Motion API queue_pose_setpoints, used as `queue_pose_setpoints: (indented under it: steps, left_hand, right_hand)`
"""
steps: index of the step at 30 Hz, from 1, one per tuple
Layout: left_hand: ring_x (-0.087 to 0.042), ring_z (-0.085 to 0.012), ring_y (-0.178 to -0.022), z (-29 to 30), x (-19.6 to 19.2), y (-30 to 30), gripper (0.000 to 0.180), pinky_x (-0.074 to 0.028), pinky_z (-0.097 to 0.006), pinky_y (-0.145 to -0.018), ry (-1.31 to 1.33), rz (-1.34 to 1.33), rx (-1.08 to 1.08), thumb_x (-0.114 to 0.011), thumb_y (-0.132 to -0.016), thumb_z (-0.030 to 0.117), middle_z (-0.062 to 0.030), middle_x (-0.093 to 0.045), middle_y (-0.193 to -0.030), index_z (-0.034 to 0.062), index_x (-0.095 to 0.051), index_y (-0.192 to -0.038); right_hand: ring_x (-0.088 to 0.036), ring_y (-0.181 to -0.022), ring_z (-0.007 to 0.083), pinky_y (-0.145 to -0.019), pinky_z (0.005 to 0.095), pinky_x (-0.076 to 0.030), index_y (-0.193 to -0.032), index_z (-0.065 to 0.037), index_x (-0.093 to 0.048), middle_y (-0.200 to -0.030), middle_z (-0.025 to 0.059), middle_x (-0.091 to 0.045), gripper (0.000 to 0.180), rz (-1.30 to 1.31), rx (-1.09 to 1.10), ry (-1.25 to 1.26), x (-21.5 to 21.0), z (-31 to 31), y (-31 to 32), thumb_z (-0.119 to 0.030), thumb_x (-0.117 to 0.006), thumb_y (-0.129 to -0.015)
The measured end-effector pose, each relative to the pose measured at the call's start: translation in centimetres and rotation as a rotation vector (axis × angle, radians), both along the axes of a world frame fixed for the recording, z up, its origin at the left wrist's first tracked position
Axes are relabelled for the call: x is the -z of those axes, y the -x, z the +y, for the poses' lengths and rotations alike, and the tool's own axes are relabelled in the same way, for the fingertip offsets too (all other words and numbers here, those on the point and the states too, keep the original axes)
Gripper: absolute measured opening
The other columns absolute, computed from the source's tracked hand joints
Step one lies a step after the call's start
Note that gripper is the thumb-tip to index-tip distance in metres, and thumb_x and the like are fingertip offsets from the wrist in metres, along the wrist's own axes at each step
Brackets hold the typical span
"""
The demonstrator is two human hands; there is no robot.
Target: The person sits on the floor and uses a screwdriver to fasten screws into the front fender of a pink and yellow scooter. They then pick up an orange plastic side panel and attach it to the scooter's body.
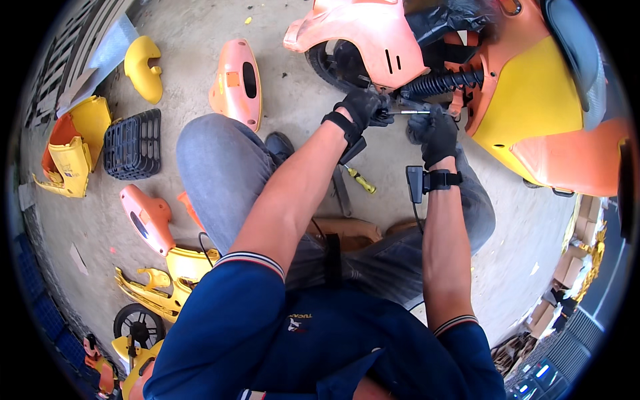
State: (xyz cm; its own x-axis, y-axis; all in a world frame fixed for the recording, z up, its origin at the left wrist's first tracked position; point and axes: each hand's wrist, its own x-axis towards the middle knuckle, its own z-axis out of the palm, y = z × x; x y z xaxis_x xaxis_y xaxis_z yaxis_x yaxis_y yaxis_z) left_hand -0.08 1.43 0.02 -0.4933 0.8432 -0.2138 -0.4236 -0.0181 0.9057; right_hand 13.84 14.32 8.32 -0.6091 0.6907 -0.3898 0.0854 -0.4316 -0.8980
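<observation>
Both my hands wear black gloves and meet low beside an orange and yellow scooter (533, 100). My right hand (437, 133) is closed round one end of a slim silver metal rod (410, 112). My left hand (363, 110) is closed at the rod's other end, by the lower edge of the orange fender (367, 33); its fingertips are partly hidden. Just above the rod is a black coil-spring shock absorber (443, 81). Below my hands, a screwdriver with a yellow handle (362, 180) and a long dark metal tool (342, 192) lie on the concrete.
Left of my knees lie an orange body panel (230, 83), a yellow fender (143, 69), a black crate-like grille (133, 143) and yellow shells (73, 160). More yellow panels and a wheel (139, 327) sit lower left. Cardboard boxes (570, 267) line the right side.
</observation>
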Motion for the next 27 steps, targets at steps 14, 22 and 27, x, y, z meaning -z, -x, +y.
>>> queue_pose_setpoints:
  steps: [14, 22, 27]
  left_hand:
    - [-0.059, -0.0195, -0.061, 0.8, 2.4, 0.3, 0.013, -0.053, -0.034, -0.056, -0.026, 0.102, -0.184, -0.055, -0.084, -0.004, -0.0086, -0.057, -0.07, 0.0043, -0.049, -0.091]
    - [-0.058, -0.0204, -0.055, 0.4, -0.5, 0.3, 0.01, -0.052, -0.034, -0.051, 0.098, -0.252, -0.165, -0.056, -0.083, -0.007, -0.0107, -0.056, -0.067, 0.0, -0.05, -0.089]
    - [-0.058, -0.0199, -0.057, 0.0, -2.2, 0.3, 0.006, -0.052, -0.033, -0.051, 0.046, -0.275, -0.193, -0.055, -0.083, -0.007, -0.0106, -0.056, -0.067, -0.0015, -0.051, -0.084]
  right_hand:
    - [-0.061, -0.074, 0.0215, -0.066, 0.0293, -0.055, -0.097, 0.002, -0.055, -0.085, 0.0129, -0.061, 0.02, 0.26, 0.01, 1.34, 17.4, 1.3, -1.0, -0.018, -0.051, -0.095]
    - [-0.059, -0.085, 0.0136, -0.073, 0.0228, -0.05, -0.113, -0.006, -0.056, -0.099, 0.0073, -0.062, 0.022, -0.347, -0.696, -0.184, 18.6, -3.2, 2.0, -0.009, -0.045, -0.094]
    - [-0.055, -0.103, 0.0138, -0.084, 0.0248, -0.044, -0.123, -0.009, -0.054, -0.116, 0.005, -0.059, 0.031, -0.155, -0.56, 0.028, 14.4, -6.9, 4.4, -0.014, -0.052, -0.092]
